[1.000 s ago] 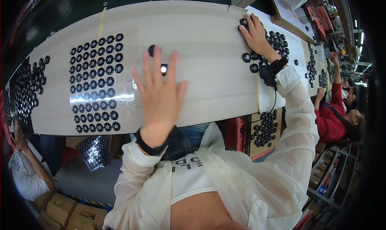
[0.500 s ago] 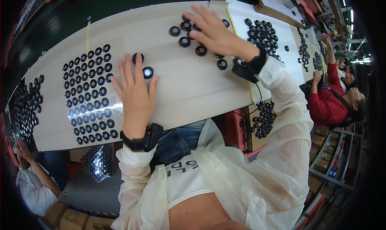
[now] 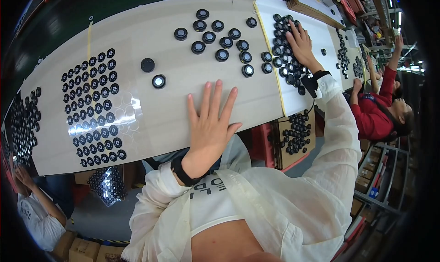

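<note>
My left hand (image 3: 211, 120) is spread flat over the bench near its front edge, holding nothing. At the right, my right hand (image 3: 302, 44) lies with fingers outstretched over a cluster of black round caps (image 3: 290, 78) on a white sheet. Whether a cap sits under its palm is hidden. Several black caps with pale centres (image 3: 226, 42) are scattered on the beige board between the hands and the far edge. Farther left are a cap showing a pale centre (image 3: 159, 81) and one plain dark cap (image 3: 147, 65). A clear sheet (image 3: 130, 107) at the left carries rows of black discs.
Loose black pieces (image 3: 27, 120) crowd the bench's left end. Below the edge are a bag of black pieces (image 3: 108, 186) and a cardboard tray (image 3: 298, 145) of caps. A person in red (image 3: 378, 115) works at the right; another in white (image 3: 39, 216) at the lower left.
My right hand has moved right, from the scattered caps to the cluster on the white sheet. My left hand has come away from the two caps, rightward and nearer to me.
</note>
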`<state>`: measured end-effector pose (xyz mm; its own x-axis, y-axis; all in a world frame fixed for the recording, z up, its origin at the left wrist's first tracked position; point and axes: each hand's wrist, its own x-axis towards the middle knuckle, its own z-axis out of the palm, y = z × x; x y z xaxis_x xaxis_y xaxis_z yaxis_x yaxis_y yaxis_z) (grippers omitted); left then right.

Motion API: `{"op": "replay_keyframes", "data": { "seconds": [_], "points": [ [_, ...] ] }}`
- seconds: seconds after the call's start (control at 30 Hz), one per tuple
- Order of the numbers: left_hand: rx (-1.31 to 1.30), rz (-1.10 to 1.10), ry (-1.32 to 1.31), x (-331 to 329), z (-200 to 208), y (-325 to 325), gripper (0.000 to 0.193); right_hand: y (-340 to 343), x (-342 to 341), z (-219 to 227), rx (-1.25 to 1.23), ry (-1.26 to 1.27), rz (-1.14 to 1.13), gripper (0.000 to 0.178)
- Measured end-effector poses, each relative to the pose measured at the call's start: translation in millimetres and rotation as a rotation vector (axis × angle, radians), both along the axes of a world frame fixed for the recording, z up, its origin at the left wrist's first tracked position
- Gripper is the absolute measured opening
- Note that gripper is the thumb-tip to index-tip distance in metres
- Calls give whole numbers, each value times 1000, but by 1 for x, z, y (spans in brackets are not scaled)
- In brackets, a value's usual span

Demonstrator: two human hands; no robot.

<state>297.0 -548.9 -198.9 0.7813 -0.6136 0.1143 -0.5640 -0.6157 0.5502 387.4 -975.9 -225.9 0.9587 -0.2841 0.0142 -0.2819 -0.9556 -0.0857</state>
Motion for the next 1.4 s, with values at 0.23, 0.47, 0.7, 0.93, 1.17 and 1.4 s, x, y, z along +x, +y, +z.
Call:
{"op": "replay_keyframes", "data": {
  "seconds": [0.23, 0.47, 0.7, 0.93, 1.17, 1.4],
  "points": [
    [-23, -22, -12, -2, -8, -23, 83, 85, 19, 3, -17, -35, 166, 65],
    [-58, -35, 16, -5, -11, -29, 77, 120, 30, 34, 84, -19, 428, 58],
    [-64, -122, -16, -14, -10, -37, 74, 22, -72, 85, 194, -44, 291, 52],
    [-137, -204, -26, -24, -19, -71, 72, 52, -137, 30, 141, -10, 235, 63],
    [-171, -103, -47, -16, -21, -87, 72, 127, -102, 26, 145, -20, 346, 67],
    [-58, -4, -143, 6, -16, -28, 75, 182, -70, 21, 169, -75, 456, 65]
  ]
}}
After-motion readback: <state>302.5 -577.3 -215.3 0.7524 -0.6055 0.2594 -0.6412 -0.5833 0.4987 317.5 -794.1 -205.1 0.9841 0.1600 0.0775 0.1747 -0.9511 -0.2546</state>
